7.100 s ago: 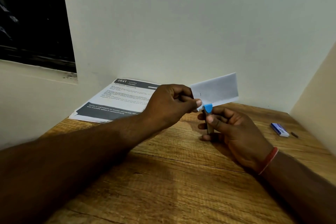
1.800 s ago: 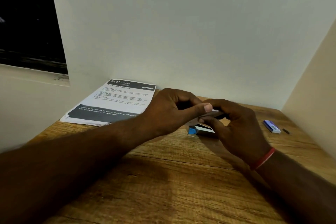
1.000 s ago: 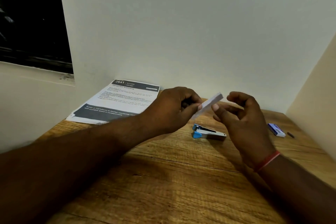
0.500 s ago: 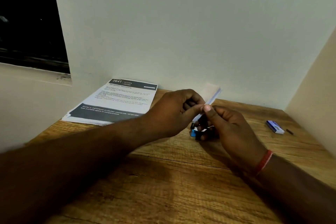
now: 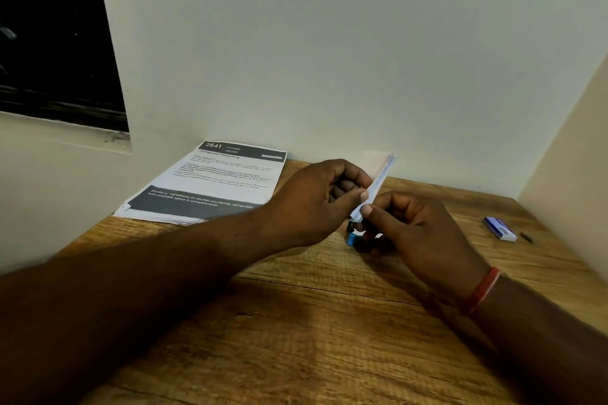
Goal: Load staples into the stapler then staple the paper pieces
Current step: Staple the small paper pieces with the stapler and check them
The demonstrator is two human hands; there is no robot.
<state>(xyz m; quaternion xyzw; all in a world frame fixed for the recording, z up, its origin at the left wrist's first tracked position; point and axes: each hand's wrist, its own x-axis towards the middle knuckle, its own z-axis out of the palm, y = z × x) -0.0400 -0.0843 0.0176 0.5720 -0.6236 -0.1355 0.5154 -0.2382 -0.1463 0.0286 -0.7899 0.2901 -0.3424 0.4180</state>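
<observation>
A small stack of white paper pieces [image 5: 378, 181] is held edge-on above the wooden table [image 5: 312, 339], tilted up toward the back wall. My left hand [image 5: 319, 197] pinches the stack near its lower end with thumb and forefinger. My right hand [image 5: 418, 233] pinches the stack's lower corner with its thumb tip. Below the two hands lies the small stapler with a blue end [image 5: 352, 238], mostly hidden under my right fingers. Whether my right hand touches the stapler I cannot tell.
A printed sheet stack [image 5: 210, 184] lies at the table's back left against the wall. A blue staple box [image 5: 500, 229] and a small dark strip [image 5: 525, 236] lie at the right, near the side wall.
The stapler went from my right hand down onto the table. My right hand then opened and came back to pinch the lower corner of the paper, which my left hand has kept holding.
</observation>
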